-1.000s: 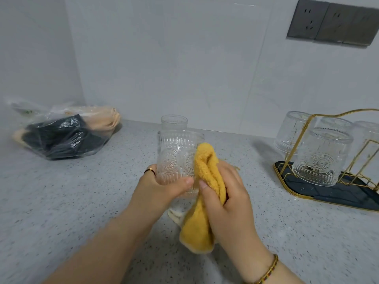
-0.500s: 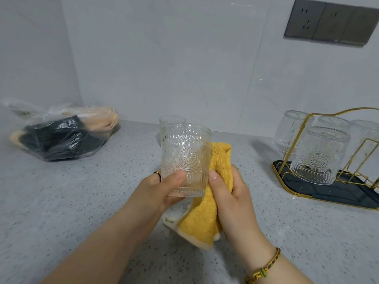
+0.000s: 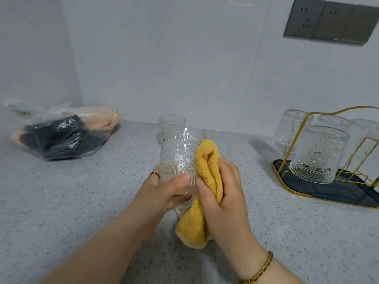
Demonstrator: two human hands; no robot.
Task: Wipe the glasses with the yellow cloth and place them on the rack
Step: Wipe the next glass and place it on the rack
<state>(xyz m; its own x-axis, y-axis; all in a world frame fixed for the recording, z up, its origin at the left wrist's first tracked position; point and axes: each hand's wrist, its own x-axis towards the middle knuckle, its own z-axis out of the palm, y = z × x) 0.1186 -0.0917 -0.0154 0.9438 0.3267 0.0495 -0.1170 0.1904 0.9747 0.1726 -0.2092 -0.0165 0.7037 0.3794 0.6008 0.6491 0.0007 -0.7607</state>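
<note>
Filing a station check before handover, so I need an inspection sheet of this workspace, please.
Surface: grey speckled countertop, no spills seen.
Job's things: patterned glass held upright, yellow cloth against its right side; second glass standing upright behind it; gold wire rack at right, carrying upturned glasses.
Clutter: clear plastic bag with dark and tan contents, far left.
Hands: left hand grips the patterned glass; right hand grips the yellow cloth.
Cables: nothing seen.
Surroundings: white tiled wall; grey socket panel upper right.
</note>
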